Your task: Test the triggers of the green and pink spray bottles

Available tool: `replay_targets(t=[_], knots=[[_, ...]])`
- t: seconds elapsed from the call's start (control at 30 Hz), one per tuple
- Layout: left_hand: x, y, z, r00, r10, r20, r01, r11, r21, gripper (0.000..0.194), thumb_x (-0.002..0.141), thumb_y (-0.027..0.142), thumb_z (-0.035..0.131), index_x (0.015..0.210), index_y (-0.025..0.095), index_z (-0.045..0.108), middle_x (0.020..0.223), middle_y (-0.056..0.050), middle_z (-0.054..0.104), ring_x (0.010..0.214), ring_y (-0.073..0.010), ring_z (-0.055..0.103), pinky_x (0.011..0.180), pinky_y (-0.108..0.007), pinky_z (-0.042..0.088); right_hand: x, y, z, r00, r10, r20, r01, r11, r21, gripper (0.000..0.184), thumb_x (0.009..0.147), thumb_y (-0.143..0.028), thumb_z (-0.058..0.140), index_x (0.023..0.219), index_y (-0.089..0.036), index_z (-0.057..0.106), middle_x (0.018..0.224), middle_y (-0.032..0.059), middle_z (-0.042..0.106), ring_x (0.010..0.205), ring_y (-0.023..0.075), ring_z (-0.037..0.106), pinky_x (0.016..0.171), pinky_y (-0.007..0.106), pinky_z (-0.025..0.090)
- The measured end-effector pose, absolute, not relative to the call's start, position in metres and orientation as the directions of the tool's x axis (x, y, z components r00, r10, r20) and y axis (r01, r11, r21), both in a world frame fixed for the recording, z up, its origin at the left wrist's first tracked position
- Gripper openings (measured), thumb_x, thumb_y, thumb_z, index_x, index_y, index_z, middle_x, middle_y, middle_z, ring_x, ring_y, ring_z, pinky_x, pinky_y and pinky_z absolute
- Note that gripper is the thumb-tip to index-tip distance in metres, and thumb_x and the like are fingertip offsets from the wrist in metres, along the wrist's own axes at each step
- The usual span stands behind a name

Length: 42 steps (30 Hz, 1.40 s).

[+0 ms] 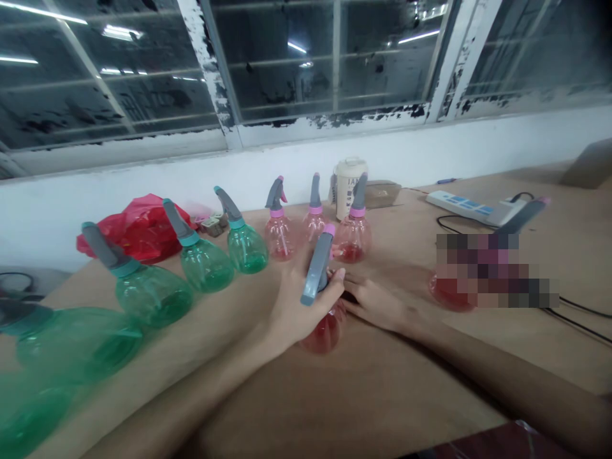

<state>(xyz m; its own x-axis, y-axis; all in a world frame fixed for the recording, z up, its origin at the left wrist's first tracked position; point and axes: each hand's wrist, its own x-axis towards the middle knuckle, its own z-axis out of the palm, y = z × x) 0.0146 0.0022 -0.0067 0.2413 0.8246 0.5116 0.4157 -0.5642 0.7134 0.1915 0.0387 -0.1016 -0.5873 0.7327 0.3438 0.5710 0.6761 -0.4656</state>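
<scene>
My left hand [299, 299] is wrapped round the neck of a pink spray bottle [324, 328] with a grey trigger head, which stands on the brown table [373, 389]. My right hand [377, 303] lies beside it on the right, fingers reaching toward the bottle's base and touching my left fingertips; whether it grips anything is unclear. Behind stand three more pink spray bottles [352, 236]. A row of green spray bottles [205, 261] runs off to the left.
A red plastic bag [143, 229] lies by the white wall. A cream jar [348, 185], a white power strip [466, 207] with black cables and another pink spray bottle [521, 220], partly blurred, sit at the right. Windows run above.
</scene>
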Motion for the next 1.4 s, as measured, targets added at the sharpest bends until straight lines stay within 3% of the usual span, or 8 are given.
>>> replay_targets(t=[0.2, 0.37, 0.63, 1.1, 1.3, 1.4], knots=[[0.016, 0.000, -0.003, 0.246, 0.810, 0.533, 0.410, -0.585, 0.700, 0.010, 0.079, 0.025, 0.059, 0.078, 0.022, 0.050, 0.064, 0.002, 0.055, 0.065, -0.0169, 0.060, 0.061, -0.030, 0.048, 0.191, 0.034, -0.100, -0.630, 0.696, 0.344, 0.612, 0.718, -0.331, 0.043, 0.092, -0.032, 0.046, 0.131, -0.017, 0.049, 0.134, 0.0135, 0.053, 0.131, 0.0274, 0.042, 0.107, 0.049, 0.038], [0.017, -0.002, -0.003, 0.243, 0.814, 0.528, 0.406, -0.579, 0.707, 0.017, 0.081, 0.027, 0.058, 0.070, 0.023, 0.046, 0.053, 0.005, 0.046, 0.064, -0.0170, 0.060, 0.062, -0.031, 0.048, 0.190, 0.029, -0.097, -0.619, 0.692, 0.371, 0.593, 0.721, -0.358, 0.043, 0.091, -0.032, 0.047, 0.132, -0.018, 0.048, 0.135, 0.0124, 0.052, 0.130, 0.0271, 0.043, 0.108, 0.050, 0.037], [0.017, -0.003, -0.005, 0.232, 0.812, 0.536, 0.420, -0.580, 0.698, 0.019, 0.081, 0.027, 0.059, 0.066, 0.022, 0.047, 0.056, 0.004, 0.050, 0.061, -0.0151, 0.057, 0.059, -0.030, 0.047, 0.187, 0.024, -0.095, -0.612, 0.692, 0.383, 0.608, 0.721, -0.332, 0.042, 0.091, -0.027, 0.046, 0.132, -0.018, 0.048, 0.135, 0.0120, 0.052, 0.131, 0.0274, 0.042, 0.108, 0.051, 0.036], [0.017, -0.002, -0.001, 0.237, 0.796, 0.557, 0.424, -0.600, 0.678, 0.024, 0.080, 0.022, 0.059, 0.061, 0.022, 0.044, 0.050, 0.006, 0.043, 0.060, -0.0151, 0.057, 0.062, -0.030, 0.049, 0.188, 0.023, -0.090, -0.643, 0.691, 0.330, 0.637, 0.721, -0.271, 0.040, 0.091, -0.027, 0.047, 0.129, -0.016, 0.051, 0.135, 0.0146, 0.051, 0.130, 0.0291, 0.043, 0.108, 0.050, 0.036], [0.019, -0.008, 0.006, 0.260, 0.818, 0.513, 0.424, -0.574, 0.701, 0.013, 0.076, 0.013, 0.058, 0.069, 0.020, 0.051, 0.064, 0.003, 0.056, 0.061, -0.0130, 0.058, 0.062, -0.027, 0.050, 0.188, 0.024, -0.090, -0.647, 0.688, 0.328, 0.646, 0.724, -0.244, 0.042, 0.094, -0.031, 0.043, 0.129, -0.009, 0.050, 0.134, 0.0196, 0.051, 0.130, 0.0288, 0.043, 0.109, 0.047, 0.036], [0.019, -0.012, 0.009, 0.228, 0.837, 0.498, 0.470, -0.543, 0.696, 0.010, 0.076, 0.013, 0.057, 0.073, 0.020, 0.051, 0.067, 0.003, 0.057, 0.061, -0.0125, 0.057, 0.063, -0.027, 0.050, 0.189, 0.024, -0.092, -0.652, 0.679, 0.337, 0.640, 0.732, -0.236, 0.043, 0.095, -0.034, 0.040, 0.130, -0.011, 0.049, 0.133, 0.0180, 0.052, 0.131, 0.0270, 0.042, 0.108, 0.047, 0.036]])
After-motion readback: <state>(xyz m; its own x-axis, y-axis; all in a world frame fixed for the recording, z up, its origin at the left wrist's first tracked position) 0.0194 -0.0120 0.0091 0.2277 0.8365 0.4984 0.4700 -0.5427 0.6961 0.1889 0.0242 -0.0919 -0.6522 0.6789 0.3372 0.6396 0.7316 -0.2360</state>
